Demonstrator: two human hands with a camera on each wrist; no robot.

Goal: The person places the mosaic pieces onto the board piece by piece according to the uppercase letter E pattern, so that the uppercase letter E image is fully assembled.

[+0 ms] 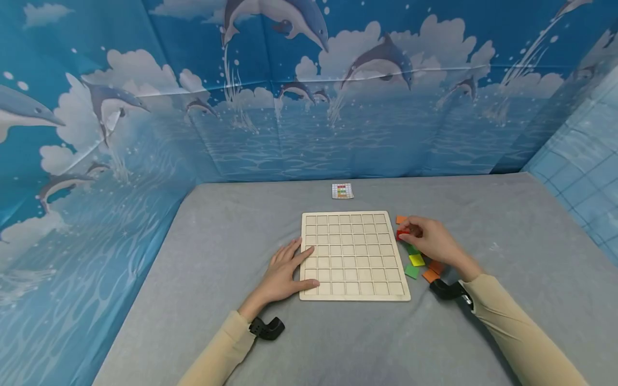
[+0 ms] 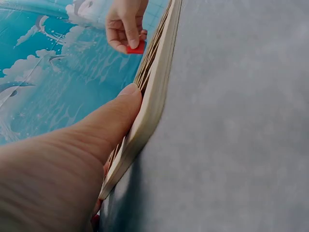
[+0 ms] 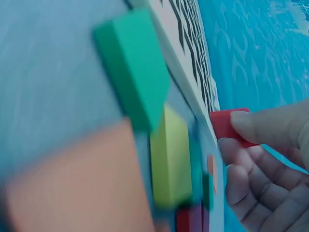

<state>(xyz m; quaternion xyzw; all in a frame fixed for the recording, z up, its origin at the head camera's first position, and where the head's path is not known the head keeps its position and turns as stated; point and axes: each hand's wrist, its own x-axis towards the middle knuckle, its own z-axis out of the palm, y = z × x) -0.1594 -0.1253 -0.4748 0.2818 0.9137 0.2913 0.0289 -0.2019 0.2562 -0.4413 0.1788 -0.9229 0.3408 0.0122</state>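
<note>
A pale wooden board point(image 1: 354, 256) with a square grid lies on the grey cloth. My left hand point(image 1: 281, 274) rests at the board's left edge, fingers spread, with thumb and index finger over the rim. At the board's right side, my right hand point(image 1: 438, 244) pinches a red square tile point(image 3: 227, 124) between thumb and fingers, above the table. Below that hand lie a yellow tile point(image 1: 417, 260), a green tile point(image 1: 412, 271) and an orange tile point(image 1: 431, 275). The right hand partly covers other tiles in the head view.
A small card point(image 1: 342, 191) with a coloured grid pattern lies beyond the board. Another orange tile point(image 1: 401, 219) sits near the board's upper right corner. Blue dolphin-print curtain point(image 1: 309, 123) hangs behind the grey table point(image 1: 232, 225).
</note>
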